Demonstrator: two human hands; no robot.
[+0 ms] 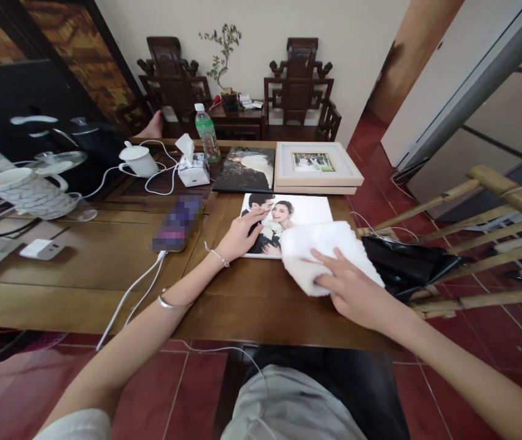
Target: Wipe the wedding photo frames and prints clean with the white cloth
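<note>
A wedding photo panel (312,208) lies flat on the wooden table (252,299) before me. My left hand (244,233) rests on the panel's left side with its fingers stretched out. A folded white towel (334,238) is gripped in my right hand (346,284), and it covers the lower right corner of the panel. The thumb and some fingers press into the towel's folds. Behind the panel lie a dark photo panel (238,168) and a pale wooden frame (318,183) with a small picture in it.
A phone (178,223) with a white cable lies left of the panel. Farther back stand a tissue box (194,171), a green bottle (208,133) and a lidded white cup (139,161). A patterned mug (32,192) is at left. A bamboo rack (508,195) borders the table's right side.
</note>
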